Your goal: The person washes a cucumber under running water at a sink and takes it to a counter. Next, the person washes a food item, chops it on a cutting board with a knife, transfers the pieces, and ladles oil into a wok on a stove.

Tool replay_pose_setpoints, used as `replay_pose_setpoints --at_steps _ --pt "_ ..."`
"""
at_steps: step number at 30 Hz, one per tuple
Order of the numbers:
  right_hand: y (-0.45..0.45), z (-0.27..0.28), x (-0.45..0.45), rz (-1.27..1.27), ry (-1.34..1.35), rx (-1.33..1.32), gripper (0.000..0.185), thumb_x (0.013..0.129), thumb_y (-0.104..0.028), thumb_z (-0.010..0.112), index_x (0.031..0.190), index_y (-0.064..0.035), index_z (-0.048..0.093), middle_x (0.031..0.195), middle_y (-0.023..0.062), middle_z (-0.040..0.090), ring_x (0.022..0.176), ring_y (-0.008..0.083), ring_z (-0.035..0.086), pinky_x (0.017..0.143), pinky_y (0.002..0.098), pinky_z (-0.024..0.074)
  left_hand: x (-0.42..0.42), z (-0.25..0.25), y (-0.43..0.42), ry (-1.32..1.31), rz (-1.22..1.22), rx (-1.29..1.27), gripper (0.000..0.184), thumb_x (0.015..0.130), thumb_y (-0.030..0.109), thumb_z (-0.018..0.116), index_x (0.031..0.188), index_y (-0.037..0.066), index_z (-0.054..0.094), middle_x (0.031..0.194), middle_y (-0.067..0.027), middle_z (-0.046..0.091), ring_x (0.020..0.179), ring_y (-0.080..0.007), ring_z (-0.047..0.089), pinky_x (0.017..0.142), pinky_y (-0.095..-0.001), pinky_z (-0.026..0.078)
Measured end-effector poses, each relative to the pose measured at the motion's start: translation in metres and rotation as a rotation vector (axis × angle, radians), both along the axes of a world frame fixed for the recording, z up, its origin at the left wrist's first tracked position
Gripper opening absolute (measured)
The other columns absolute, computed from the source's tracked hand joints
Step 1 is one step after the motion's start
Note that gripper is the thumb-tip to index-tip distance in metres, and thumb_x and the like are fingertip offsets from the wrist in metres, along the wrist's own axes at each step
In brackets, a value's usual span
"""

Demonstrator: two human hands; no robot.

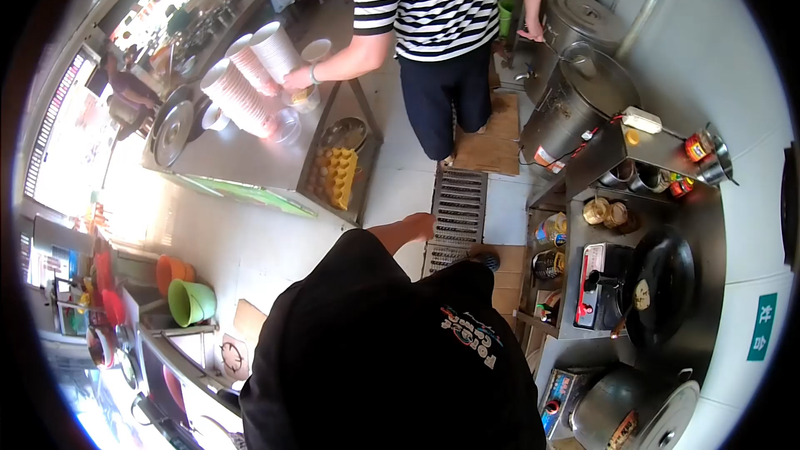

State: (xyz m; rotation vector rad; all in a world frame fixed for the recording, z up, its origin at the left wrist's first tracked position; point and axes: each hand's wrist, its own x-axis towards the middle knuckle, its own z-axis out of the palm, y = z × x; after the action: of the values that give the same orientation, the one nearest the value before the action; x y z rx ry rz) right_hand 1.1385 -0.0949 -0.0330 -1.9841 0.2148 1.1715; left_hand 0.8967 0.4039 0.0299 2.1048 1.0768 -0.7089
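Observation:
Neither of my hands can be made out. My black clothing (375, 350), with white lettering on it, fills the bottom middle. From its upper edge a bare limb (404, 232), which looks like my leg, reaches over the floor beside the drain grate (460, 204). Nearest on my right are a black wok (671, 267) with a pale piece of food (641, 294) in it, and a portable stove (602, 283). Ahead, a person in a striped shirt (433, 4) has one hand (297, 77) at stacked paper cups (275, 50) and the other (532, 31) near a large lidded pot (587, 21).
A steel table (267, 158) stands at left, with a yellow egg tray (342, 177) on its lower shelf. Green (190, 302) and orange (172, 273) buckets are lower left. Tall pots (575, 108) and jars (596, 210) line the right wall. Cardboard (492, 150) lies on the floor.

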Motion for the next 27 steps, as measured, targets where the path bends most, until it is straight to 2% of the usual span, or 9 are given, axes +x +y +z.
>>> replay_pose_setpoints --at_steps 2,7,11,15,16,17,18,21,27 --pt "-0.001 -0.001 -0.002 -0.01 0.009 -0.008 0.039 0.083 -0.018 0.061 0.12 -0.005 0.055 0.101 0.0141 0.064 0.092 0.0314 0.066 0.074 0.0409 0.0529 0.015 -0.004 0.002 -0.185 0.057 0.057 0.045 0.079 0.021 0.058 0.119 0.001 0.056 0.117 -0.0186 0.061 0.107 -0.0337 0.06 0.086 -0.0424 0.05" --pt "0.001 -0.004 -0.007 0.016 0.037 -0.012 0.039 0.084 -0.018 0.06 0.12 -0.0049 0.055 0.101 0.0138 0.064 0.091 0.0311 0.066 0.074 0.0406 0.053 0.023 0.008 0.002 -0.118 0.025 0.016 0.047 0.081 0.022 0.056 0.126 0.008 0.055 0.12 -0.0175 0.06 0.111 -0.0348 0.057 0.091 -0.0437 0.047" --pt "0.017 -0.008 -0.008 0.067 0.064 0.0 0.039 0.084 -0.018 0.06 0.12 -0.0049 0.055 0.101 0.0135 0.064 0.091 0.0309 0.066 0.074 0.0403 0.053 -0.034 0.029 -0.014 -0.303 0.159 0.115 0.035 0.083 0.025 0.054 0.113 0.008 0.061 0.115 -0.0166 0.062 0.11 -0.0347 0.057 0.09 -0.0444 0.046" --pt "0.033 -0.006 -0.008 0.11 0.082 0.008 0.038 0.084 -0.019 0.06 0.12 -0.0048 0.055 0.1 0.0133 0.064 0.091 0.0306 0.066 0.074 0.04 0.0531 -0.143 0.024 -0.003 -0.179 0.797 0.398 0.025 0.082 0.025 0.054 0.099 0.014 0.068 0.105 -0.0138 0.067 0.099 -0.0318 0.063 0.082 -0.0426 0.05" --pt "0.038 -0.006 -0.008 0.125 0.086 0.01 0.038 0.084 -0.019 0.06 0.12 -0.0048 0.055 0.1 0.0132 0.064 0.091 0.0306 0.066 0.074 0.04 0.0531 -0.159 0.058 0.005 -0.003 0.985 0.298 0.022 0.083 0.022 0.054 0.094 0.012 0.07 0.098 -0.0134 0.069 0.089 -0.0316 0.066 0.074 -0.042 0.053" --pt "0.045 -0.003 -0.011 0.138 0.088 0.011 0.038 0.084 -0.019 0.06 0.12 -0.0048 0.055 0.1 0.0132 0.064 0.091 0.0305 0.066 0.074 0.0399 0.0531 -0.209 0.033 0.026 0.302 0.344 0.621 0.02 0.084 0.019 0.054 0.09 0.009 0.071 0.094 -0.0134 0.069 0.084 -0.0308 0.067 0.069 -0.0424 0.054" --pt "0.052 0.001 -0.014 0.154 0.089 0.009 0.038 0.085 -0.019 0.06 0.12 -0.0048 0.055 0.1 0.0131 0.064 0.091 0.0305 0.066 0.073 0.0398 0.0531 -0.254 0.012 0.045 -0.095 1.062 0.585 0.022 0.085 0.017 0.053 0.091 0.005 0.07 0.092 -0.0148 0.069 0.086 -0.0314 0.067 0.072 -0.0424 0.054" --pt "0.07 0.007 -0.02 0.189 0.089 -0.001 0.038 0.085 -0.019 0.06 0.12 -0.0048 0.055 0.1 0.0129 0.064 0.091 0.0303 0.066 0.073 0.0396 0.0532 -0.287 0.083 0.07 -0.188 1.334 0.868 0.027 0.087 0.023 0.052 0.094 0.003 0.068 0.095 -0.0196 0.067 0.091 -0.0367 0.064 0.08 -0.0448 0.05" --pt "0.098 0.025 -0.034 0.248 0.102 -0.058 0.037 0.085 -0.019 0.06 0.119 -0.0047 0.055 0.1 0.0125 0.064 0.091 0.0299 0.066 0.073 0.0392 0.0533 -0.314 0.121 0.139 -0.258 1.274 0.983 0.029 0.085 0.028 0.058 0.103 0.007 0.065 0.099 -0.0182 0.066 0.094 -0.0372 0.062 0.082 -0.0457 0.048"
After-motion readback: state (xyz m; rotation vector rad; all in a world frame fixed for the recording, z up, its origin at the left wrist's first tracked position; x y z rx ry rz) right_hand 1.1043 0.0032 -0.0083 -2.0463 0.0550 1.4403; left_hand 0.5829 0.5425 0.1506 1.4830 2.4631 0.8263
